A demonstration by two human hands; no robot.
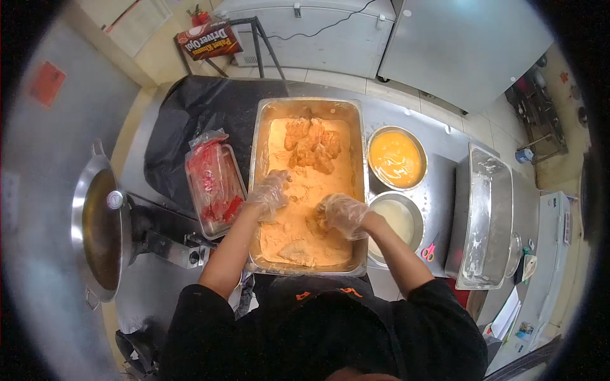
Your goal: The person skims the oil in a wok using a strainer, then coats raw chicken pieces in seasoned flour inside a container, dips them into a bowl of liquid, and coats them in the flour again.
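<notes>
A deep metal tray (pixel 360 136) holds orange flour (pixel 298 213). My left hand (pixel 270 193), in a clear plastic glove, lies at the tray's left side with its fingers in the flour, partly spread. My right hand (pixel 344 214), gloved the same way, has its fingers curled round a flour-coated piece of meat (pixel 316 222), partly hidden by the hand. Several coated meat pieces (pixel 311 143) are grouped at the tray's far end. Another floured piece (pixel 296 253) rests near the close edge.
To the right stand a bowl of yellow-orange liquid (pixel 397 159), a bowl of pale liquid (pixel 395 222), pink-handled scissors (pixel 429 253) and a large metal pan (pixel 486 216). Leftward are a small tray with a red-marked plastic bag (pixel 213 181) and a wok of oil (pixel 101 228).
</notes>
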